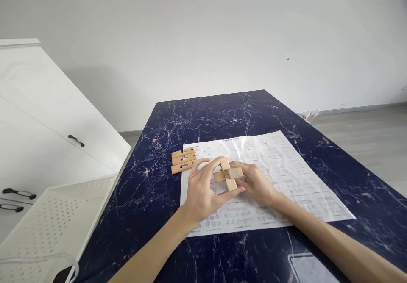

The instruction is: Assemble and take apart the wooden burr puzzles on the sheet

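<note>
Between my two hands is a wooden burr puzzle (231,184), its pale square bars crossing one another. My left hand (202,190) grips it with a finger at the top and the thumb along the lower side. From the right, my right hand (256,183) closes on it, partly hidden behind the bars. Under both hands lies a white instruction sheet (273,156) printed with small diagrams. Several flat wooden pieces (183,160) with cut-out slots rest side by side at the sheet's left edge, just beyond my left hand.
The dark blue marble-patterned table (203,122) stands near a grey wall. At the near right edge lies a flat, pale rounded rectangular object (311,268). White cabinets (57,117) and a perforated white surface (47,223) with a cable (41,257) are on the left.
</note>
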Tool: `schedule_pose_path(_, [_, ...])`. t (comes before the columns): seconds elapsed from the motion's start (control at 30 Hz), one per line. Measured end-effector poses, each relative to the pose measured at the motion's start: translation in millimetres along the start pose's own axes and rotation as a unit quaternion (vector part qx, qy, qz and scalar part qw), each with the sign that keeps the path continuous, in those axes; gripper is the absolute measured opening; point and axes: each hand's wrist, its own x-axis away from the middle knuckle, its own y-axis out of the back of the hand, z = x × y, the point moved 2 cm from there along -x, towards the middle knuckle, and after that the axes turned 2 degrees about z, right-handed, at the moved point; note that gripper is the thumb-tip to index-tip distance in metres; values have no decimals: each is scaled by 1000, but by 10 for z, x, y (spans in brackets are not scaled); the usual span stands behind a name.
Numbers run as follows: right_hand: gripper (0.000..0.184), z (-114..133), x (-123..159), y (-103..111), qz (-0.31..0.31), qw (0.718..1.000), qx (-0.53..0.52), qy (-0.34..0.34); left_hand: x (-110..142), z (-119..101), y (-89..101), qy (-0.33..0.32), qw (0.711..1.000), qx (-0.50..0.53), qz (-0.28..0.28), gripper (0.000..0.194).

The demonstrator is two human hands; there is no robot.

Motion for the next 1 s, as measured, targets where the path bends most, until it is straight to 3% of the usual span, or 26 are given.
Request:
schedule_pose_path(0.23, [24,6,10,-21,-9,1000,4,5,12,-3,0,8,1000,-10,-13,63])
schedule_pose_path(0.43, [15,32,-24,71,49,999,-15,10,2,35,8,3,998,52,25,64])
schedule_pose_path(0.6, [21,27,-40,118,78,997,-9,-5,19,88,-32,9,996,59,68,66])
schedule_pose_path(0.9, [13,0,-37,59,79,995,8,-56,40,167,-46,62,991,63,103,62])
schedule_pose_path(1.0, [9,10,-31,60,83,994,-3,-70,31,176,-44,122,982,97,111,66])
